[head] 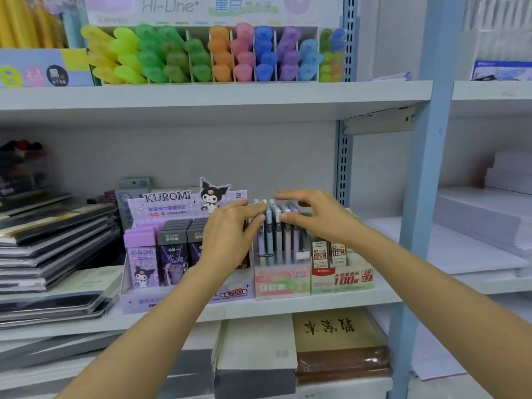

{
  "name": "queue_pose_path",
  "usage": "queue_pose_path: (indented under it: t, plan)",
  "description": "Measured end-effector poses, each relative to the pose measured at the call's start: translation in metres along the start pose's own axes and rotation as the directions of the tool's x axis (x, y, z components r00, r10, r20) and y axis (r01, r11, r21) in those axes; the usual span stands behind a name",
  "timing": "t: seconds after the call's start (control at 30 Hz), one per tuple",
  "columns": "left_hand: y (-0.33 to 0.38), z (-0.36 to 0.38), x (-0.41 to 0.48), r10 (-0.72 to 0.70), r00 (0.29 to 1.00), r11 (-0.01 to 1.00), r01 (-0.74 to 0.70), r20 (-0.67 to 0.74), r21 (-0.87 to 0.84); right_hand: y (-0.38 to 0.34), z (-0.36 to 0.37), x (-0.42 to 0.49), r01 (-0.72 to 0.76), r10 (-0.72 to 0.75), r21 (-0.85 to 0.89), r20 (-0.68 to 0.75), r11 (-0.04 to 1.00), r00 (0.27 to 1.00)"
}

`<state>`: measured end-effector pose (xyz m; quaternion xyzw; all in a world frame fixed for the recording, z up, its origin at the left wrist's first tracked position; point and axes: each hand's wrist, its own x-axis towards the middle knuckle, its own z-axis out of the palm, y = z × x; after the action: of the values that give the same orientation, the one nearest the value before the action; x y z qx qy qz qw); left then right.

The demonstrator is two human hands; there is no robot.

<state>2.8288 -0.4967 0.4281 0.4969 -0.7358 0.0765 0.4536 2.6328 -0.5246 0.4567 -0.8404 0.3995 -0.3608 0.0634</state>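
The pens (277,240) stand upright in their box (280,282), just right of the Kuromi display (161,203). My left grip (230,226) lies straight-fingered against the caps. The right grip (311,214) arches over them, thumb in front; whether it's pinching, I can't tell. These look light, stiff and slick, so I'd take one just below the cap.

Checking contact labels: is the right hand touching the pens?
Touching. The head view shows the right hand with its thumb tip pressed against the front of the pens, with no gap between them.
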Motion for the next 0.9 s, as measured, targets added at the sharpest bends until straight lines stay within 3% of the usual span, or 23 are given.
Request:
queue_pose_path:
  t: [0.1,0.23,0.4,0.6,0.77,0.83,0.9]
  plan:
    - [-0.003,0.000,0.000,0.028,0.999,0.999,-0.029,0.017,0.037,-0.006,0.010,0.009,0.039,-0.037,-0.028,0.079,0.999,0.996]
    - [-0.009,0.003,-0.002,0.047,0.998,0.976,-0.056,0.047,0.210,0.000,0.014,0.009,0.042,-0.042,-0.032,0.016,0.999,0.999]
    - [-0.011,-0.002,0.001,0.043,0.996,0.983,-0.057,0.081,0.175,0.005,0.002,0.013,0.058,-0.055,-0.035,0.078,0.998,0.995]
    - [-0.029,-0.027,-0.012,0.081,0.996,0.959,-0.086,0.029,0.271,-0.006,0.005,0.029,0.125,-0.116,-0.024,0.229,0.992,0.967]
    - [-0.046,-0.040,-0.032,0.058,0.996,0.958,-0.075,0.070,0.278,0.001,0.007,0.025,0.081,-0.079,-0.004,0.191,0.997,0.978]
    - [-0.053,-0.051,-0.037,0.068,0.997,0.960,-0.073,0.030,0.271,-0.003,0.005,0.023,0.083,-0.077,-0.022,0.200,0.996,0.977]
    - [-0.065,-0.065,-0.041,0.066,0.997,0.954,-0.054,-0.030,0.294,-0.017,0.007,0.023,0.125,-0.121,-0.028,0.118,0.992,0.986]
